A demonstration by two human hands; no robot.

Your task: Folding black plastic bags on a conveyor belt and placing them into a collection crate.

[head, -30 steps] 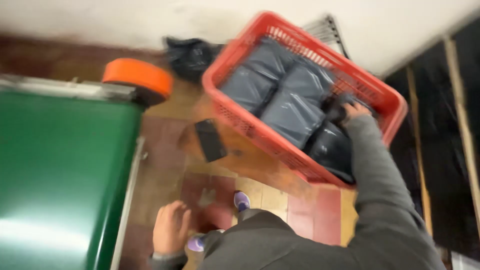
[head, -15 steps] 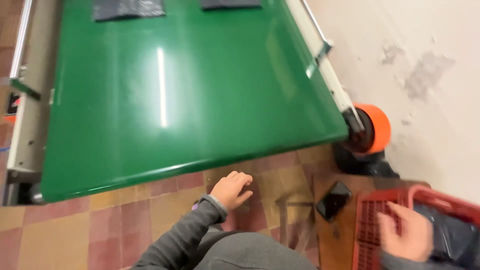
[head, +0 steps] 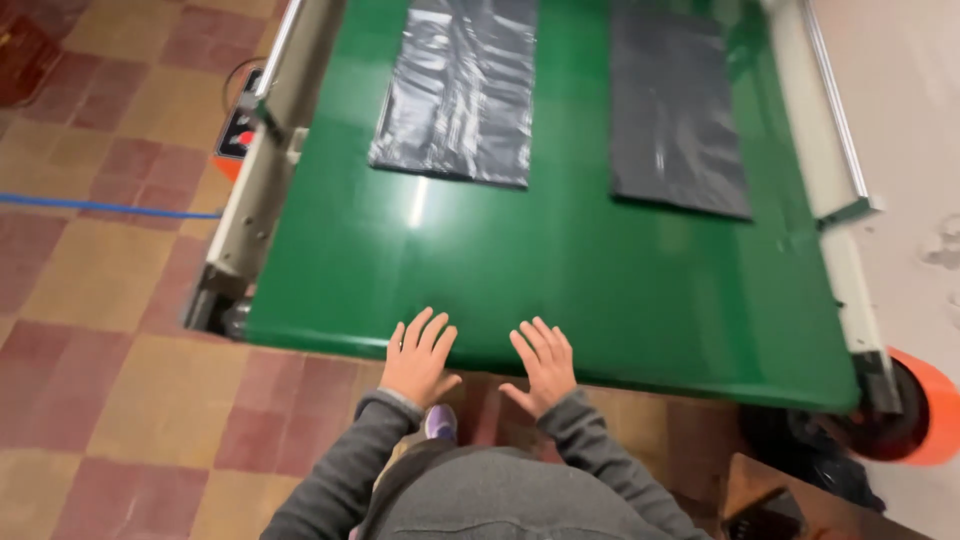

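A wide, glossy green conveyor belt point(head: 560, 270) fills most of the view, running away from the person and cut off at the top edge, so its far end cannot be seen. Pale metal side rails frame it: the left rail point(head: 262, 150) carries a small control box with red and orange parts point(head: 237, 135), partly hidden behind the rail, and the right rail point(head: 835, 130) ends in a bracket near the belt's near corner.

The floor of worn red and tan checkered tiles point(head: 110, 320) spreads to the left and under the belt, crossed by a thin blue cable point(head: 100, 208).

Two flat dark plastic bags lie on the belt, well apart from the hands and separated by a strip of bare green. The shiny, wrinkled black bag point(head: 460, 90) is on the left; the smoother matte grey-black bag point(head: 675, 110) is on the right. Both are cut off at the top edge.

At the lower right an orange roller end point(head: 925, 410) sticks out, half cut by the frame, with a dark crumpled mass point(head: 800, 450) beside it that is too shadowed to identify.

The person's grey sleeves and torso point(head: 480, 490) cover the bottom centre, with a purple shoe tip point(head: 438, 420) just showing.

The left hand point(head: 418, 358) and right hand point(head: 545, 365) lie side by side at the belt's near edge, palms down, fingers spread and empty, grasping nothing; whether they press on the belt or hover cannot be told.
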